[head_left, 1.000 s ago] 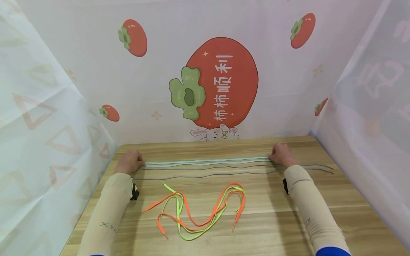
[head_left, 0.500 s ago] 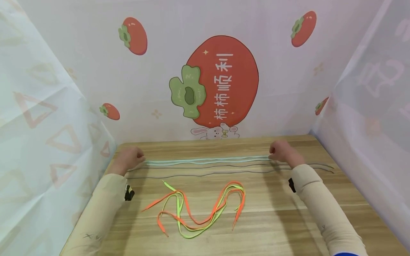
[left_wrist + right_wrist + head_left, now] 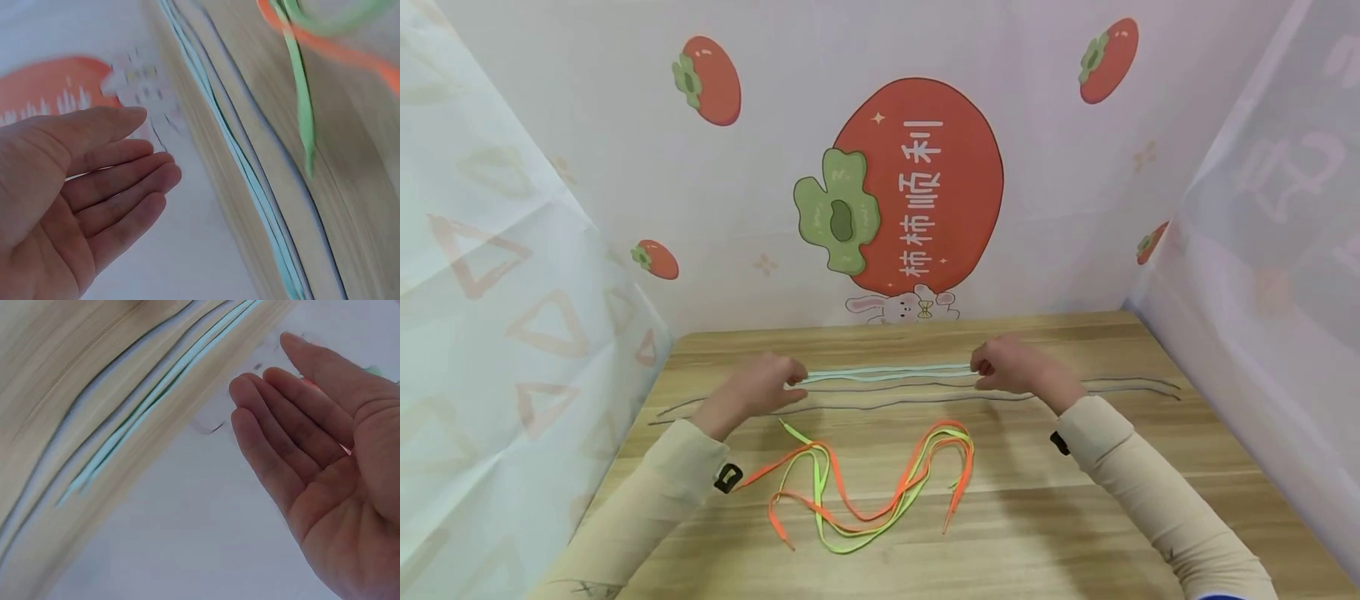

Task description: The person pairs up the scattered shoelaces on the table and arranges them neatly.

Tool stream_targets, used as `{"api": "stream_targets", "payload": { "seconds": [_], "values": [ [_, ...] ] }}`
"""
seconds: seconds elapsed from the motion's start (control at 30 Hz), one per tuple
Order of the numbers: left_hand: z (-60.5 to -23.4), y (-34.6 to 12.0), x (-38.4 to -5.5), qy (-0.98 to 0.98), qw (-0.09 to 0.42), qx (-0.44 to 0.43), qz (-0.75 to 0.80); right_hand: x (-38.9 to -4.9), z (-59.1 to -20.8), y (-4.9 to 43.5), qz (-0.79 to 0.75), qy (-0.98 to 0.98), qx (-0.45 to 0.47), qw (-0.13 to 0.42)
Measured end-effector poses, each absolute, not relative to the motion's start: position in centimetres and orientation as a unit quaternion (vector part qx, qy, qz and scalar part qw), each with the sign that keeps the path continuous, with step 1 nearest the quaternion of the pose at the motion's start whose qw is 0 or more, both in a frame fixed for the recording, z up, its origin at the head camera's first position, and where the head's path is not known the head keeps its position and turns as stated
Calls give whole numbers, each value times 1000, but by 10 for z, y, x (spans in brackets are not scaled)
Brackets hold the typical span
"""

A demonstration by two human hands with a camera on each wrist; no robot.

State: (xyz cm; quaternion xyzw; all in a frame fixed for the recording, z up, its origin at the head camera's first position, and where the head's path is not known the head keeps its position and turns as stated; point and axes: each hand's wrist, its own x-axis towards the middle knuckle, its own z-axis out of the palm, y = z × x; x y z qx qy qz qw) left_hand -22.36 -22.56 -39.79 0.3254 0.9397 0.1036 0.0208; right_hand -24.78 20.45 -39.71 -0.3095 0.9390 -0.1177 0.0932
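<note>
Two light-blue shoelaces (image 3: pixel 887 374) lie stretched side by side along the far part of the table. Just in front of them run two thin grey laces (image 3: pixel 880 407), longer and slightly wavy. Over the left part of the laces hovers my left hand (image 3: pixel 94 181), fingers loosely bent with nothing between them in the left wrist view. My right hand (image 3: pixel 312 425) is likewise free of the laces, its fingers relaxed and apart from the thumb. In the head view the hands hide the ends of the light-blue laces.
Orange laces (image 3: pixel 872 523) and yellow-green laces (image 3: pixel 818 492) lie tangled in curves nearer on the wooden table (image 3: pixel 1000 533). A white printed sheet (image 3: pixel 775 167) stands behind the table, with more sheeting at both sides.
Both hands have let go of the light-blue laces' ends and moved inward toward each other. The left ends of the grey laces have come into sight.
</note>
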Motion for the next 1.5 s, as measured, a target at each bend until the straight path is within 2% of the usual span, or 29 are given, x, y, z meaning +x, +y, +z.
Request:
{"api": "stream_targets", "payload": {
  "seconds": [0.17, 0.4, 0.63, 0.7, 0.87, 0.97, 1.3, 1.5],
  "values": [
    [-396, -193, -204, 917, 50, 379, 114, -235, -394, 178, -120, 918, -361, 109],
    [-405, -158, -182, 895, 83, 423, 115, -215, -398, 146, -112, 887, -419, 160],
    [-426, -129, -162, 880, 133, 439, 121, -193, -412, 117, -104, 860, -470, 172],
    [-432, -124, -157, 879, 131, 440, 124, -187, -416, 111, -105, 854, -479, 173],
    [-444, -116, -147, 877, 121, 441, 148, -175, -427, 103, -120, 841, -502, 164],
    [-449, -115, -143, 876, 133, 431, 173, -171, -437, 100, -131, 836, -510, 158],
    [-462, -119, -140, 878, 149, 396, 222, -164, -460, 96, -152, 833, -517, 127],
    [-466, -117, -139, 879, 142, 395, 227, -164, -467, 95, -168, 833, -517, 104]
  ]
}}
